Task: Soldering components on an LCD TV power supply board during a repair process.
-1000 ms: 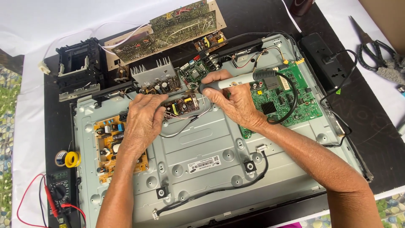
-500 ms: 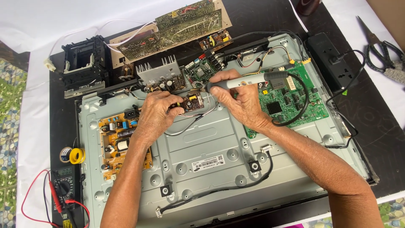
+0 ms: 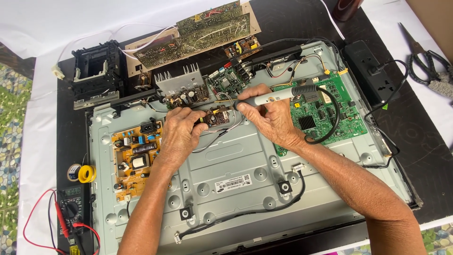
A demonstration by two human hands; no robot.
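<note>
My left hand [image 3: 181, 130] grips a small brown circuit board [image 3: 218, 116] over the grey metal back panel [image 3: 245, 165] of an opened flat screen. My right hand [image 3: 269, 113] holds a grey soldering iron [image 3: 278, 96] like a pen, its tip pointing left at the small board. The iron's black cord [image 3: 330, 127] loops over a green main board [image 3: 325, 115] on the right of the panel. An orange power board [image 3: 134, 158] sits on the panel's left, just beside my left wrist.
A finned heat sink [image 3: 181, 80], loose circuit boards [image 3: 198, 33] and a black plastic frame [image 3: 96, 71] lie at the back. At the right are a black power strip [image 3: 370, 71] and scissors [image 3: 424, 61]. A solder spool [image 3: 85, 174] and a multimeter [image 3: 71, 208] with red leads sit left.
The view has shifted slightly. Both hands stay on the small board and the iron, with my left hand moved a little to the right along the board.
</note>
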